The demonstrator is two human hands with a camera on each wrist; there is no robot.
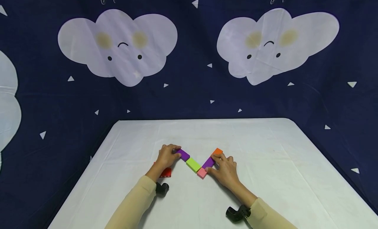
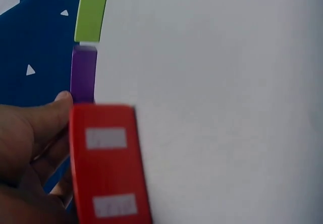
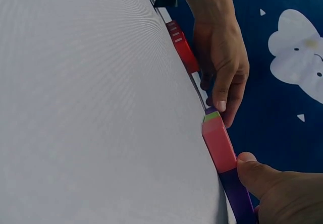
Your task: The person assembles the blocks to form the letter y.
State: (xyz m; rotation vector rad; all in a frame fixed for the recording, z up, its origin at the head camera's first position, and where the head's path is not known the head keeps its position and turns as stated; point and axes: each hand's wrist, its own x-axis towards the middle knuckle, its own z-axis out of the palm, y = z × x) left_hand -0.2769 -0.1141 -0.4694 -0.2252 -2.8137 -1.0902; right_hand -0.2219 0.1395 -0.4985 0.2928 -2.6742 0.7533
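Flat rectangular blocks lie in a V-shaped row on the white table. From left to right they are a purple block, a lime green block, a pink block, a second purple block and an orange block. My left hand pinches the left purple block at its outer end. With thumb and fingers, my right hand holds the right purple block by its sides, the thumb close to the pink one. Part of the hold is hidden in both wrist views.
A red block with white marks sits beside my left wrist, partly covered by it in the head view. The white table reaches back to a dark blue cloth printed with clouds and triangles.
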